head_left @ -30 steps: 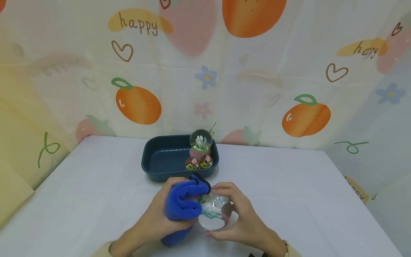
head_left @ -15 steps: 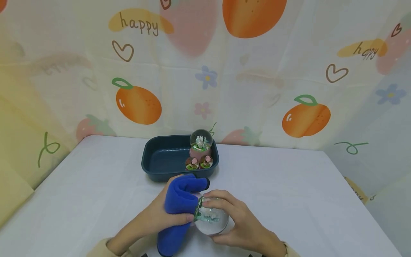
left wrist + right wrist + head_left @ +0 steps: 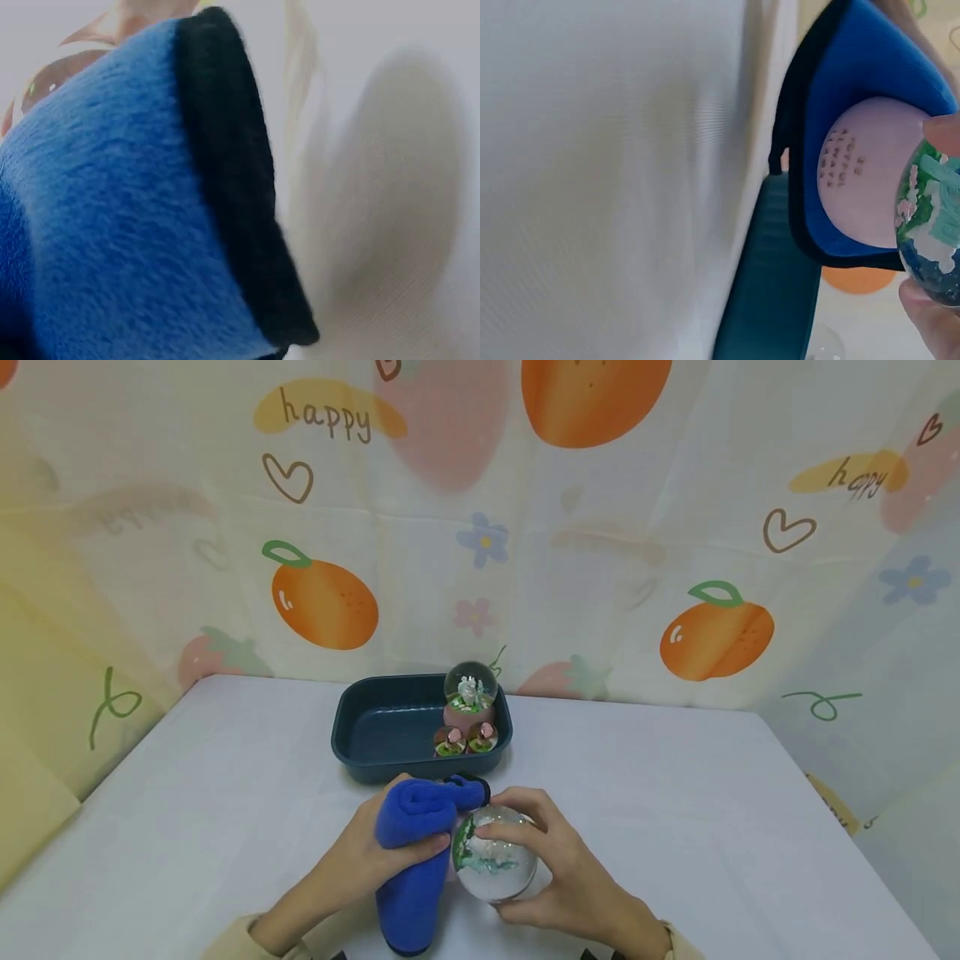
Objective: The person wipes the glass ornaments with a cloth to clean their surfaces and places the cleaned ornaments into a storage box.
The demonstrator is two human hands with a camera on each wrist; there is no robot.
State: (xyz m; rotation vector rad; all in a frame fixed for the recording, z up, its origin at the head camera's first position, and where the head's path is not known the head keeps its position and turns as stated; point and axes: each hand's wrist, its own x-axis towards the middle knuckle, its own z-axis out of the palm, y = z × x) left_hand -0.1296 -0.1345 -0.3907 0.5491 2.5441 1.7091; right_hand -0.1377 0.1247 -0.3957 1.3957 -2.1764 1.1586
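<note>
A snow globe (image 3: 493,878) lies tipped sideways between the two hands, its glass dome to the right. My right hand (image 3: 577,868) grips the dome with fingers over the top and thumb below. With my left hand (image 3: 363,852) I hold a folded blue cloth (image 3: 414,889) with black edging around the globe's base. In the right wrist view the pink base (image 3: 874,176) shows, pitted with small marks, cupped by the blue cloth (image 3: 870,60). White flakes and green and pink decoration sit inside the dome. Mostly cloth (image 3: 127,202) fills the left wrist view.
Just beyond the hands stands a dark teal tray (image 3: 420,770). In its right end are a larger snow globe (image 3: 469,693) and two small globes (image 3: 450,743). A white-covered table (image 3: 675,827) meets a fruit-printed curtain (image 3: 585,568) at the back.
The snow globe has turned, bringing its green decoration round to the left side. The cloth's lower flap hangs further down than a second ago, and the right hand's fingers have shifted on the dome.
</note>
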